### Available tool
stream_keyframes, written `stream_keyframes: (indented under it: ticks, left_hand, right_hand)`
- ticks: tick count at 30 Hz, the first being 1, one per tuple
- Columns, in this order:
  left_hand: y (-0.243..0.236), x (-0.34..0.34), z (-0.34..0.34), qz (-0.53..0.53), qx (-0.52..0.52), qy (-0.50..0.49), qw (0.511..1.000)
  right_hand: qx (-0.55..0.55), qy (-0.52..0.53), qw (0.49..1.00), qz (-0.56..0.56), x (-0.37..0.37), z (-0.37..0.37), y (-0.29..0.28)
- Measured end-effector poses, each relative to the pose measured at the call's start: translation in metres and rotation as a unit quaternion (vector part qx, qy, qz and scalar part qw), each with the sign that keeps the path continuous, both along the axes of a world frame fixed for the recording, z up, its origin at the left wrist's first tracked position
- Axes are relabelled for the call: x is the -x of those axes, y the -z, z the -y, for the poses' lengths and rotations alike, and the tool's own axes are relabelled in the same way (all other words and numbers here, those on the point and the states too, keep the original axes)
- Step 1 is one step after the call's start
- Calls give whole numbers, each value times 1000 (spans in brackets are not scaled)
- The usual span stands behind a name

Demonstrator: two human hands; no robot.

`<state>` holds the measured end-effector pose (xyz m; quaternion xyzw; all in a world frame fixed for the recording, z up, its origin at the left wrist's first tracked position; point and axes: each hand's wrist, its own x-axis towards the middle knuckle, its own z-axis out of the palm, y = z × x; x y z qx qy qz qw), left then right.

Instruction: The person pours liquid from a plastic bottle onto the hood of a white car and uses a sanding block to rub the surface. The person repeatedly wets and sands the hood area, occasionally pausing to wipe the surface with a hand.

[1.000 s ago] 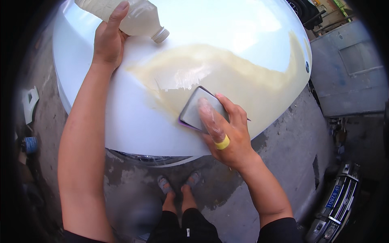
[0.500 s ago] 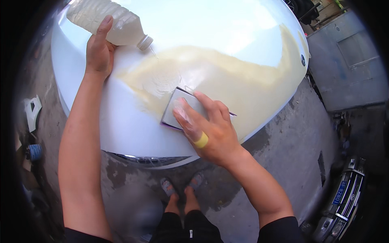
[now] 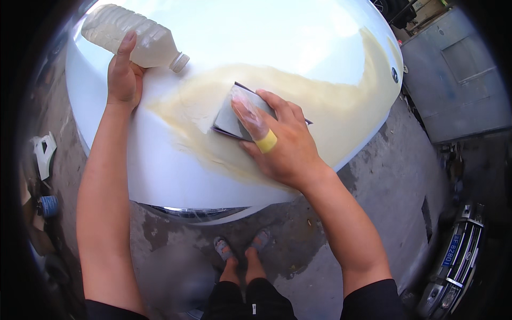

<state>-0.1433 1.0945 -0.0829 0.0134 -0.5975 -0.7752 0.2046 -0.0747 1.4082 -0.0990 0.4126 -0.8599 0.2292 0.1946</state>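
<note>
Grey block [image 3: 225, 114] shifted up yellowish patch [image 3: 326, 104], trickle from bottle [image 3: 153, 44] apparently stopped

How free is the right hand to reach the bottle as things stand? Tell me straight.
Likely yes: the right hand would first have to let go of the grey block, but nothing seems to stand between, and the left hand, holding the bottle by its side, leaves its neck uncovered.

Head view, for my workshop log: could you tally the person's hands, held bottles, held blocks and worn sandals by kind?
Hands: 2 (left hand, right hand)
Bottle: 1
Grey block: 1
Sandals: 2
Total: 6
</note>
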Motion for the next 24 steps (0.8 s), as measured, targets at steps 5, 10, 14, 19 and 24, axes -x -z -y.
stream_keyframes:
  ticks: [5, 10, 14, 19, 24]
  left_hand:
    - [-2, -6, 4, 28, 5, 1, 1000]
    - [3, 1, 5, -4, 7, -2, 1000]
    - [0, 1, -2, -3, 1, -15, 1000]
    - [4, -1, 2, -1, 1, -14, 1000]
    - [2, 3, 4, -9, 18, -8, 1000]
  right_hand:
    - [8, 8, 1000, 12, -12, -10, 10]
    - [0, 20, 1000, -1, -96, -94, 61]
    - [-30, 17, 999, -7, -36, -65, 24]
    - [43, 74, 996, -2, -16, -47, 15]
    - [34, 32, 999, -5, -108, -101, 75]
